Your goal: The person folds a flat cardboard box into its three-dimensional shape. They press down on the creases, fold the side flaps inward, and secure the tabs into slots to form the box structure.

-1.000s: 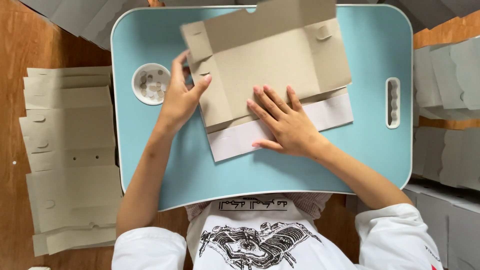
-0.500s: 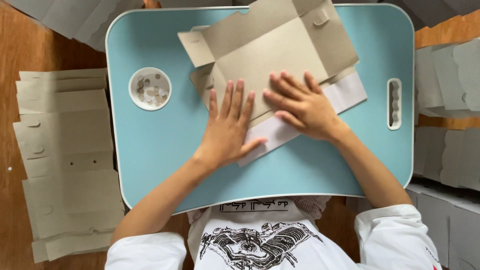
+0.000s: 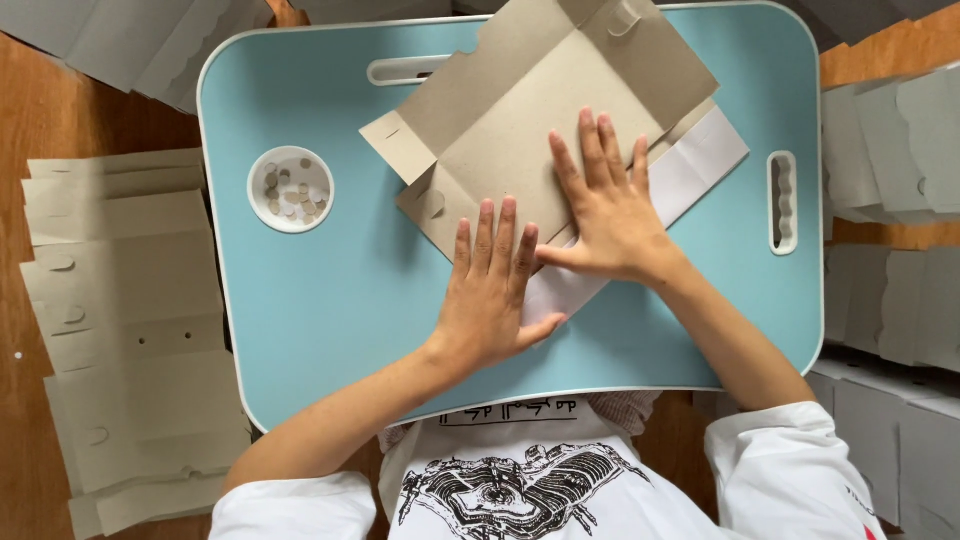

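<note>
Two hands on record, both mine to report from the head view: left hand point(image 3: 487, 300) lies flat and open, fingers spread, pressing the near edge of the box blank point(image 3: 545, 120); right hand point(image 3: 608, 205) also flat and open, palm down on the blank's middle, just beside the left and a little farther from the body. Neither grips anything. Box blank: one sheet of grey-brown card, partly folded, set askew on the far half of the tray point(image 3: 330, 320), its upper flaps reaching the far edge, one small flap sticking out toward the left. White sheet point(image 3: 695, 170): lies under the blank, showing along its right side and again between the hands near the wrist of the left. Tray: pale blue, rounded corners, white rim, slot handles at the far edge and the right edge. Cup well point(image 3: 290, 188): round, white, near the tray's left edge, holding small round bits that I cannot identify. Flat blanks, left stack point(image 3: 125, 320): several grey-brown sheets laid on the wooden floor point(image 3: 40, 110), just off the tray's left edge. Flat blanks, right stack point(image 3: 895, 200): more of the same off the right edge. Shirt point(image 3: 540, 480): white, dark print, at the near edge.
</note>
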